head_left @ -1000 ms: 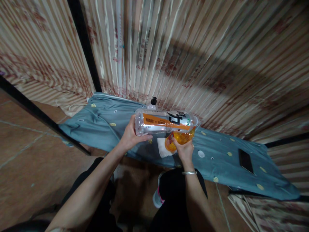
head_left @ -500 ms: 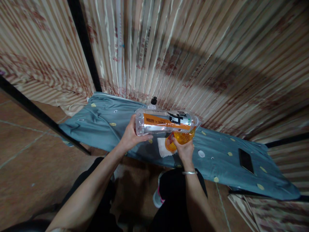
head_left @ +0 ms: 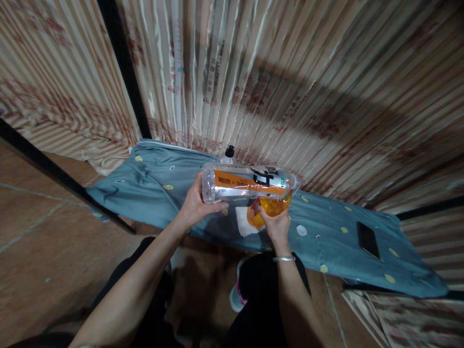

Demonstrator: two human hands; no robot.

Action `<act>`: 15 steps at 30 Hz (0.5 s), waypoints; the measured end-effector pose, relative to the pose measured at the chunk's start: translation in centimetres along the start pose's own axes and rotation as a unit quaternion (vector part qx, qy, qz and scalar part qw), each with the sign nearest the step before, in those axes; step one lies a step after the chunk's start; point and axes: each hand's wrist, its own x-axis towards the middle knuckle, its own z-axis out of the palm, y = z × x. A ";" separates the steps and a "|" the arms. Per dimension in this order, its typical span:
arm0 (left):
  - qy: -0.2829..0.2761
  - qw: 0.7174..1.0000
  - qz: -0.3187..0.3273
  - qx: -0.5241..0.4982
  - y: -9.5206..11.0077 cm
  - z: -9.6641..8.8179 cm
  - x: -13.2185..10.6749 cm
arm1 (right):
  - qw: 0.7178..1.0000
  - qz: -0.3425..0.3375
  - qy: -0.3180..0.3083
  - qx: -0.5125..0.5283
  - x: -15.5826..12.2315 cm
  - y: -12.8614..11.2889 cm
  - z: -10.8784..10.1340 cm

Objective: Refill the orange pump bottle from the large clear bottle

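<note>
Nothing shifted: left hand [head_left: 194, 205] grips tipped clear bottle [head_left: 248, 181]; right hand [head_left: 277, 224] clasps orange-filled cup [head_left: 268, 208].

Looks like a room in a home: striped satin curtains [head_left: 253, 72] across the far side, a dotted blue-grey sheet [head_left: 155, 186] over a low surface, brown tiled floor [head_left: 47, 241] near left, a phone [head_left: 368, 239] on the right.

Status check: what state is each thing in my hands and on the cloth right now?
large clear bottle: on its side, neck over the orange container
orange container: holds orange liquid
left hand: closed on the large clear bottle's base
right hand: closed on the orange container
small white cap: loose on the cloth
phone: flat, screen dark
black-topped bottle: upright, top on
</note>
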 end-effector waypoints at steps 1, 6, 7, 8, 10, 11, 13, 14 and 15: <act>0.000 1.000 0.002 -0.001 0.0 0.0 0.0 | 1.000 -0.002 0.001 0.000 0.0 0.0 0.0; -0.004 1.000 0.005 -0.007 -0.2 0.0 0.0 | 1.000 0.001 -0.016 0.003 0.1 -0.3 -0.3; -0.003 1.000 0.005 -0.007 -0.2 0.0 0.0 | 1.000 0.007 -0.019 0.001 0.1 -0.5 -0.4; -0.003 1.000 0.005 -0.007 -0.2 0.0 0.0 | 1.000 0.011 -0.022 -0.001 0.0 -0.7 -0.4; -0.002 1.000 0.004 -0.005 -0.2 0.0 0.0 | 1.000 0.017 -0.024 -0.003 0.0 -1.0 -0.5; -0.001 1.000 0.003 -0.005 -0.2 0.0 0.0 | 1.000 0.018 -0.022 -0.003 0.0 -1.1 -0.5; 0.002 1.000 0.002 -0.004 -0.2 0.0 0.0 | 1.000 0.017 -0.017 0.000 -0.1 -1.2 -0.5; 0.002 1.000 0.002 -0.003 -0.2 0.0 0.0 | 1.000 0.014 -0.015 0.002 -0.1 -1.2 -0.5; 0.002 1.000 0.003 -0.003 -0.3 0.0 0.0 | 1.000 0.009 -0.013 0.006 -0.2 -1.2 -0.5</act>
